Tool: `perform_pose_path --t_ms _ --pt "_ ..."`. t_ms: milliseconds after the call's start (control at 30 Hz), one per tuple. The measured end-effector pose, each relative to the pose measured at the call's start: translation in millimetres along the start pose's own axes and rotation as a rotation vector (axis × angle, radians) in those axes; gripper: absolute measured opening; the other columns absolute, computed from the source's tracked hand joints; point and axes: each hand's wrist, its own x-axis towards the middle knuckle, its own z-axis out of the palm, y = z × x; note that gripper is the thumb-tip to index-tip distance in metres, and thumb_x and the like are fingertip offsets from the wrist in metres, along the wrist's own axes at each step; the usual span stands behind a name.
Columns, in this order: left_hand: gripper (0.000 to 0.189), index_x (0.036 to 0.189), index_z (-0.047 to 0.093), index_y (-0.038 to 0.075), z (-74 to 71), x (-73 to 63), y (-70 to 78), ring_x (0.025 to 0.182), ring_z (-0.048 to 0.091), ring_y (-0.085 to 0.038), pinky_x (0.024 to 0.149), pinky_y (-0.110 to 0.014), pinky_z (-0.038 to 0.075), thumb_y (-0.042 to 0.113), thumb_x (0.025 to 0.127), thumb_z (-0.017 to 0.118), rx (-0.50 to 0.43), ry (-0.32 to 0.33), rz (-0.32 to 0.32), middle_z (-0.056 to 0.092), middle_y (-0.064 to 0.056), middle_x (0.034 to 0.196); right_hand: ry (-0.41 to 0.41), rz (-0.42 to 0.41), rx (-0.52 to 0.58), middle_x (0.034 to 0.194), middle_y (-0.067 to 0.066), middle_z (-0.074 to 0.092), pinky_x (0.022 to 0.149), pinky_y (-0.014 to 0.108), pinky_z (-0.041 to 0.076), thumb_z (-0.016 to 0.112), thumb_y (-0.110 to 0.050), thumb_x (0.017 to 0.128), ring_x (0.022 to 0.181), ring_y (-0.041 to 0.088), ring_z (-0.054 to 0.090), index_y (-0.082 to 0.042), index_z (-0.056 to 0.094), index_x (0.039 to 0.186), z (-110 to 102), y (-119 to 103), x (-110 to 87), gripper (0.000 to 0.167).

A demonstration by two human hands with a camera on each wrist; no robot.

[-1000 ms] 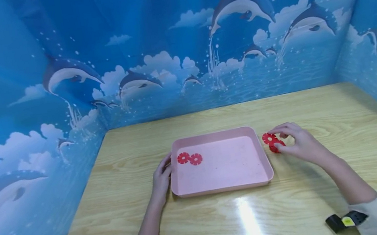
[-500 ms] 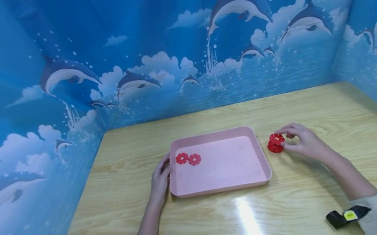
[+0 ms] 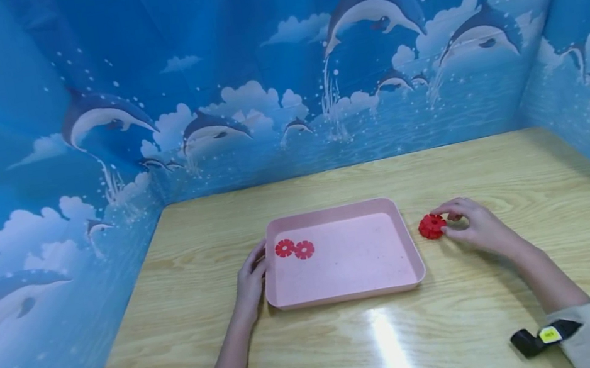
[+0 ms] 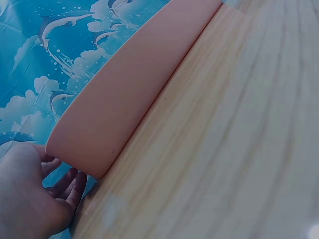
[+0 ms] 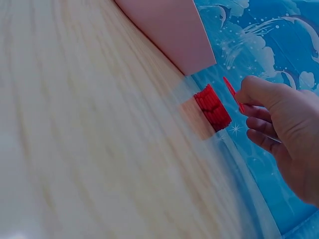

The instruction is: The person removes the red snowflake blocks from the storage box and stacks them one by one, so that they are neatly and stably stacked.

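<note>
A pink tray (image 3: 341, 260) lies on the table, with two red flower-shaped discs (image 3: 305, 250) side by side, touching or overlapping, near its left end. My left hand (image 3: 252, 279) rests against the outside of the tray's left wall; in the left wrist view its fingers (image 4: 75, 189) touch the tray's end. To the right of the tray stands a stack of red notched discs (image 5: 213, 108). Between thumb and fingertips my right hand (image 3: 475, 224) pinches a single thin red disc (image 5: 233, 94), tilted, a little above the stack and apart from it.
The wood-grain table (image 3: 463, 311) carries the tray at its middle. Blue curtains printed with dolphins (image 3: 378, 12) enclose the back and both sides. Dark camera mounts (image 3: 547, 337) sit on both sleeved wrists.
My right hand has drawn its disc to the right and lowered it, so that it now overlaps the stack in the head view. The left hand keeps its place at the tray.
</note>
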Motion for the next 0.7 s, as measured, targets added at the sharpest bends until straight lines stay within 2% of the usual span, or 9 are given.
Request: perform_pose_path --t_ms 300,700 --pt "0.042 0.135 0.044 0.005 0.0 -0.7 0.9 0.117 0.044 -0.029 0.096 -0.040 0.039 0.008 0.094 0.047 -0.001 -0.001 -0.003 0.045 -0.018 0.132 -0.033 0.024 0.018 0.108 0.017 0.055 0.072 0.046 0.047 0.068 0.003 0.077 0.088 0.028 0.052 0.000 0.061 0.113 3.5 1.0 -1.1 0.037" --pt "0.042 0.134 0.046 0.004 0.1 0.8 -0.3 0.114 0.046 -0.029 0.093 -0.038 0.042 0.004 0.092 0.048 -0.003 0.015 0.011 0.048 -0.018 0.129 -0.007 -0.005 -0.009 0.105 0.015 0.057 0.070 0.042 0.048 0.069 0.003 0.075 0.085 0.025 0.053 0.000 0.062 0.110 8.2 3.0 -0.3 0.036"
